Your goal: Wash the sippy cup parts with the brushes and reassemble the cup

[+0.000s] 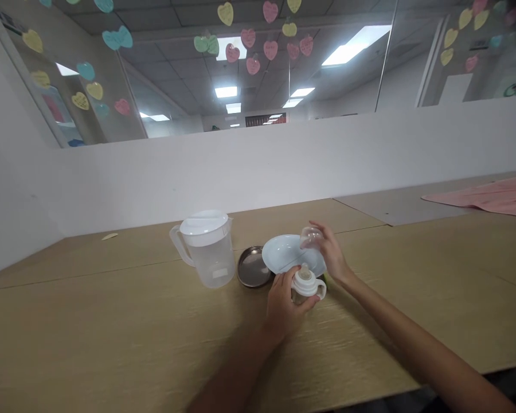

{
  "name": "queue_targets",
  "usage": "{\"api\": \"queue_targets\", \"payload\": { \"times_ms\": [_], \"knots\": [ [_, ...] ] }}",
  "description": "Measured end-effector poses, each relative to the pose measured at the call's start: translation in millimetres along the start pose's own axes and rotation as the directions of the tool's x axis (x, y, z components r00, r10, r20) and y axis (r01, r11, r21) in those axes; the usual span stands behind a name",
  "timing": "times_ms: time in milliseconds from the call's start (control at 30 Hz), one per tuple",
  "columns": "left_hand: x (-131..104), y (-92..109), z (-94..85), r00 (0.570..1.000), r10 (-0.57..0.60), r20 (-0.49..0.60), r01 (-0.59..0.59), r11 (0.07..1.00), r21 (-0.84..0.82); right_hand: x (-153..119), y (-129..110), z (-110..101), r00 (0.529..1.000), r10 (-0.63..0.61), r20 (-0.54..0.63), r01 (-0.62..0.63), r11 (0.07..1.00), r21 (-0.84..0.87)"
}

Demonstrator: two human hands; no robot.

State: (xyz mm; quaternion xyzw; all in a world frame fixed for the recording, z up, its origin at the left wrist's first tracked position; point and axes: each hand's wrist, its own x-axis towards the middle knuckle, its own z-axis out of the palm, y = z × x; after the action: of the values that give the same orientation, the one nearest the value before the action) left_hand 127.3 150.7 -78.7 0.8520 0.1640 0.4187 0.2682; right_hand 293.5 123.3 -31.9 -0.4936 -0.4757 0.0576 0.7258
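Note:
My left hand is closed around a baby bottle with a white collar, a side handle and a clear teat on top. Pinched in the fingers of my right hand is a clear dome-shaped bottle cap, held above and apart from the teat. Behind both hands lies a pale blue-white bowl, partly covered by them. A dark metal round dish is just left of the bowl. Something green shows at the bowl's right edge, mostly hidden.
A translucent lidded pitcher stands left of the dish, handle to the left. A pink cloth lies at the far right on a grey sheet. Behind the wooden table rises a white wall with a window above.

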Motion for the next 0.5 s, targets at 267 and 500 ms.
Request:
{"api": "queue_targets", "payload": {
  "times_ms": [267,500],
  "knots": [
    [0,-1,-1.7,0.999,0.033,0.009,-0.034,0.999,0.016,-52,8,8,0.990,-0.065,-0.124,0.080,0.990,0.120],
    [2,-2,-0.5,0.999,0.049,0.002,-0.049,0.999,0.021,-62,9,5,0.966,-0.257,-0.033,0.258,0.966,0.014]
  ]
}}
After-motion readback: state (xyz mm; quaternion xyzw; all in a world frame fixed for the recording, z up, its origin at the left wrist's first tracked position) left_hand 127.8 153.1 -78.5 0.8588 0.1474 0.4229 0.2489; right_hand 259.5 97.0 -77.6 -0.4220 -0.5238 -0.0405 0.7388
